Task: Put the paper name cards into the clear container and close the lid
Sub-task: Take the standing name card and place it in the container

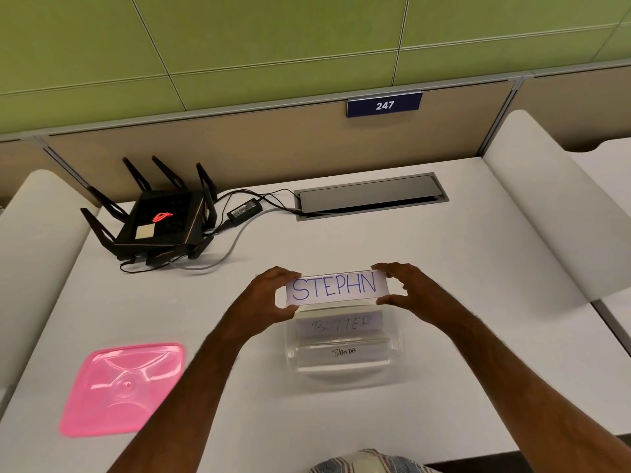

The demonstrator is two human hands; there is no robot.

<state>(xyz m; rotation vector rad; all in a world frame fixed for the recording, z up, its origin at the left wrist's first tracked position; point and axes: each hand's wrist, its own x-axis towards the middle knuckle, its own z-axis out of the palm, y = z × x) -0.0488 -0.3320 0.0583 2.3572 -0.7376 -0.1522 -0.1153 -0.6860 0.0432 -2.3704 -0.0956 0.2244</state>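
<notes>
Surroundings: a black router with upright antennas is sitting at the far left of the white desk, its power adapter and cables trailing to a grey cable hatch; a blue plate reading 247 is hanging on the partition behind.
Obstruction: nothing is lying between the hands and the container — only the held card is covering its far rim.
Lid: the pink lid is lying flat on the desk, well apart to the left of the container.
Container: the clear container is standing open, holding two cards — one lettered PANDA nearest, a fainter one behind it.
Card in hand: the STEPHN card is hovering just above the container's far edge.
Left hand: pinching the card's left end.
Right hand: pinching the right end.
</notes>
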